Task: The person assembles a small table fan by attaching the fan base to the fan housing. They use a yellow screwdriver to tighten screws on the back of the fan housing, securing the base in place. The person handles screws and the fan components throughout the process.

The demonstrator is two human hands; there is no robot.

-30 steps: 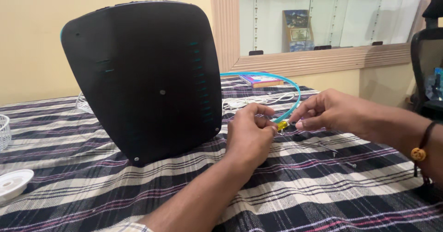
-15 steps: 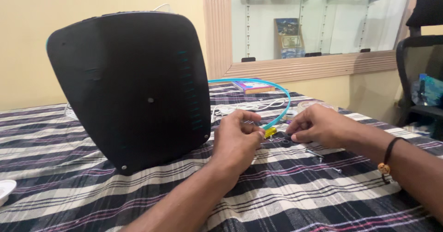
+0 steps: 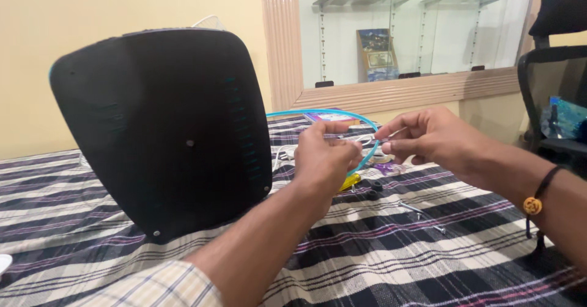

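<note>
Now your two hands are up off the checked cloth point(image 3: 379, 258), where half a second ago they were low, right by the yellow piece point(image 3: 350, 182) and the small black ring point(image 3: 375, 186). Nearest to you, two loose screws point(image 3: 420, 213) lie on the cloth toward its right edge. A bit farther in, the yellow piece and the black ring now lie on the cloth by themselves, under your hands, so you have let go of them. Your left hand point(image 3: 324, 157) has its fingers curled tight together; something small may be pinched there, but I cannot tell what. Your right hand point(image 3: 428, 137) pinches thumb and first finger together on something thin, too small to make out. Both hands meet just in front of the thin blue hoop point(image 3: 330, 113). The big black cover point(image 3: 162, 130) stands tilted on the left side of the cloth, not touched.
</note>
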